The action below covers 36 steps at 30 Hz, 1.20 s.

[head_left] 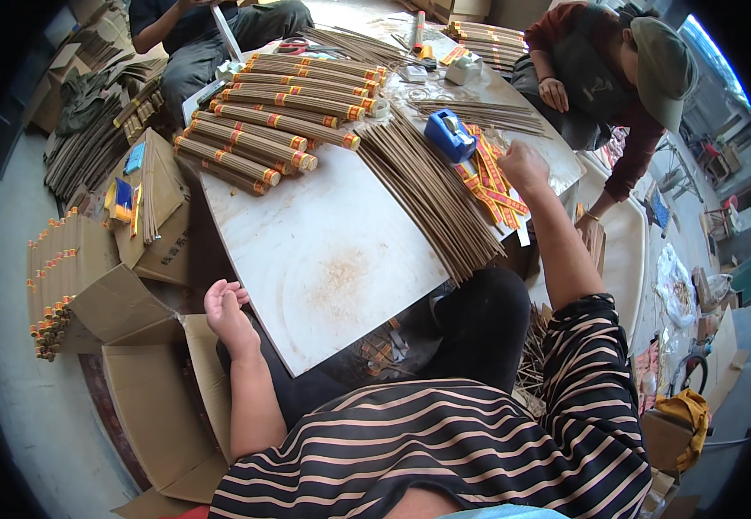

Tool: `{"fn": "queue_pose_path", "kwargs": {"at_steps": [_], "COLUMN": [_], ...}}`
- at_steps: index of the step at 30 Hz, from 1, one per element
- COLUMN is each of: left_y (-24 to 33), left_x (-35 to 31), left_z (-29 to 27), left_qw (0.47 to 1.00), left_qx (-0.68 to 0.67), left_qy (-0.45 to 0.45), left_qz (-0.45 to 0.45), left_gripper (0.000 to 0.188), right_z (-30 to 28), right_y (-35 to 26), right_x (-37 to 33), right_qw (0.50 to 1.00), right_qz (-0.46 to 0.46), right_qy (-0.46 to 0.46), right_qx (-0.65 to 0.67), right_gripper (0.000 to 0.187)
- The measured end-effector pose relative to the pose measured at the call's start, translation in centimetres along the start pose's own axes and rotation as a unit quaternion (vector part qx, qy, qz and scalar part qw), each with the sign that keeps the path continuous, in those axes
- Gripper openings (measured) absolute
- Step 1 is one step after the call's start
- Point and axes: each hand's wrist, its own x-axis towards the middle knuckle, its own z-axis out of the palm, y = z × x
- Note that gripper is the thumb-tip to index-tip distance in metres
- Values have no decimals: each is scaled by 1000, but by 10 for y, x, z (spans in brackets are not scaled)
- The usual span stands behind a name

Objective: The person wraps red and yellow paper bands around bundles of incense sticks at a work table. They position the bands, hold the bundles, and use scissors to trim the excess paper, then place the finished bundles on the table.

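My left hand is off the table's left edge, palm turned up, fingers loosely curled and apart, holding nothing I can see. My right hand is closed above a pile of red and yellow paper strips at the table's right; whatever its fingers pinch is hidden. Next to the strips stands a blue tape dispenser. A long spread of loose brown incense sticks lies between the strips and the middle of the white table. Bundles of sticks, wrapped in red and yellow bands, are stacked at the far left of the table.
An open cardboard box stands at my left, near more banded bundles. Across the table sits a person in dark clothes. At the right a person in a cap reaches down by a white basin. Scissors lie at the back.
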Motion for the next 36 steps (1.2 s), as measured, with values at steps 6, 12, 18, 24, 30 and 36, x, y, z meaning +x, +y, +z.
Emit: {"fn": "queue_pose_path", "kwargs": {"at_steps": [6, 12, 18, 24, 30, 36], "left_y": [1, -2, -1, -2, 0, 1], "left_x": [0, 3, 2, 3, 3, 6], "left_z": [0, 0, 2, 2, 5, 6], "left_qw": [1000, 1000, 999, 999, 999, 999], "left_qx": [-14, -20, -19, -8, -5, -8], "left_qy": [-3, -9, -11, -18, -14, -8], "left_qz": [-8, -16, -26, -28, -37, -48], "left_gripper": [19, 18, 17, 16, 18, 18], "right_z": [2, 26, 48, 57, 48, 23], "right_y": [-1, 7, -9, -15, -11, -17], "right_x": [-8, -28, -48, -44, -39, -33], "right_qw": [994, 995, 999, 998, 995, 995], "right_qz": [4, 1, -42, -44, -55, -70], "right_qy": [-100, -100, 29, 26, 3, 59], "right_qx": [-31, 4, 18, 30, 79, 40], "right_gripper": [77, 88, 74, 71, 69, 63]}}
